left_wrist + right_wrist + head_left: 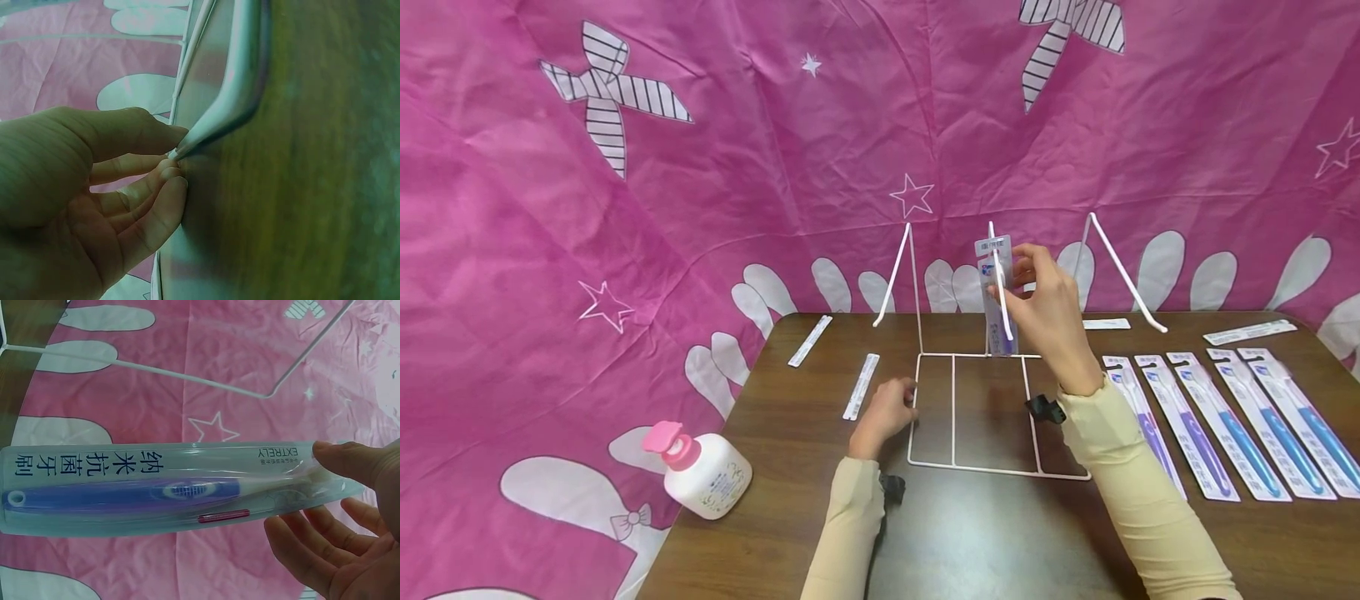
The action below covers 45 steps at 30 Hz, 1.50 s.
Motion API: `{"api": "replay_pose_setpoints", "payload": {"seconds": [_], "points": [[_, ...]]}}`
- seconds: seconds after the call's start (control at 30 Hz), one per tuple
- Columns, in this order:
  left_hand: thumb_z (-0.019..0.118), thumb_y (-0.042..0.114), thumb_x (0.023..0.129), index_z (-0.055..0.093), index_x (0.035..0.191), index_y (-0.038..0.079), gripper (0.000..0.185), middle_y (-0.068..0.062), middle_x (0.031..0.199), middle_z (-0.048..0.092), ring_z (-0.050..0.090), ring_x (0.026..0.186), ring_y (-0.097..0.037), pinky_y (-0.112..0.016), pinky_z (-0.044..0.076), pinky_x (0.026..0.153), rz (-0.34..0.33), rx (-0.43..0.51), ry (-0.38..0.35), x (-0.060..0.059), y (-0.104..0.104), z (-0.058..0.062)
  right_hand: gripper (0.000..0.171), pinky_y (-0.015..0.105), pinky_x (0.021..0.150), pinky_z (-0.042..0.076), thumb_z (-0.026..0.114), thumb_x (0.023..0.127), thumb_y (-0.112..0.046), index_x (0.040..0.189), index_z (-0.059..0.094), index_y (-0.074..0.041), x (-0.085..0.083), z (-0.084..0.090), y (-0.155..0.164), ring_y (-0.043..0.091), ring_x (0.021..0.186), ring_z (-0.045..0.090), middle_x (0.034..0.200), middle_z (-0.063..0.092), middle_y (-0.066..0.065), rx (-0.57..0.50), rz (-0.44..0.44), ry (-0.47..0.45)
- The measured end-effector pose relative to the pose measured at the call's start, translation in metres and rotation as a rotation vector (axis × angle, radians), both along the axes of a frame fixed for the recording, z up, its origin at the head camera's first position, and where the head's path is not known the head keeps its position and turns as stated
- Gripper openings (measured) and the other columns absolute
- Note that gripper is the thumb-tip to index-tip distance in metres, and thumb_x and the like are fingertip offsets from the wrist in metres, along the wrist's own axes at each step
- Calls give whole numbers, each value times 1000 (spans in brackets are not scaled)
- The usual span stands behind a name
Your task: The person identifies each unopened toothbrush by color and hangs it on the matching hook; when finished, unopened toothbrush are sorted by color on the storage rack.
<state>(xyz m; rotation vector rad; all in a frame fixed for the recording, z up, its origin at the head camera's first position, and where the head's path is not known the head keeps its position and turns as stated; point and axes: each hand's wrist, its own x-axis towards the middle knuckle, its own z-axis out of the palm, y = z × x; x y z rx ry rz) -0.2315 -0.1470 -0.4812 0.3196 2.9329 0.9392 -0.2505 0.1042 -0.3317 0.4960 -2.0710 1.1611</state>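
A white wire rack (953, 417) stands mid-table, its flat base on the wood and three hooks slanting up at the back. My right hand (1037, 293) pinches the top of a packaged purple toothbrush (996, 292) and holds it upright at the middle hook. In the right wrist view the thumb and fingers of that hand (340, 515) grip the clear pack (156, 487), with a rack hook (187, 378) behind it. My left hand (891, 408) holds the left edge of the base; in the left wrist view its fingertips (172, 178) pinch the wire (219, 106).
Several packaged toothbrushes (1225, 425) lie in a row right of the rack. Loose packs lie at the left (861, 386) (810, 340) and back right (1249, 332). A pink-capped pump bottle (703, 471) stands at the table's left edge. Pink cloth (700, 208) hangs behind.
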Motion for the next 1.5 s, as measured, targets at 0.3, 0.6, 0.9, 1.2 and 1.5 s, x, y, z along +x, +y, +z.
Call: {"api": "replay_pose_setpoints", "payload": {"seconds": [0.3,0.6,0.9,1.2,1.5], "points": [[79,-3,79,66,122,-5,44,-9,94,66,60,83,-22,-38,52,76,10,7,-30,0,1,1,51,48,67,53,84,75,3,118,56,8,-15,2,0,37,74,68,88,68,24,15,-17,5],[79,-3,78,67,116,-4,40,-7,90,65,58,79,-21,-36,51,73,-7,3,-8,0,2,0,52,45,71,55,84,77,2,121,56,8,-24,6,0,38,77,67,90,68,25,4,-33,-33],[80,-2,79,67,118,-3,41,-5,89,63,57,79,-20,-36,51,73,0,-7,-18,-1,3,-1,50,46,72,55,82,78,1,120,55,7,-31,4,-1,38,77,67,91,67,25,-1,-31,-59],[80,-2,79,68,116,-2,39,-5,88,62,56,77,-20,-35,50,71,-4,-9,-11,-1,2,-2,49,48,73,55,81,81,0,121,54,7,-36,2,-1,40,78,67,93,66,26,17,-35,-71],[80,-2,79,68,113,-2,36,-4,86,62,56,76,-19,-34,49,68,2,-5,-10,-2,0,-4,47,50,74,53,79,83,-2,122,55,8,-42,-3,-3,40,77,67,93,67,26,60,-30,-93]]}}
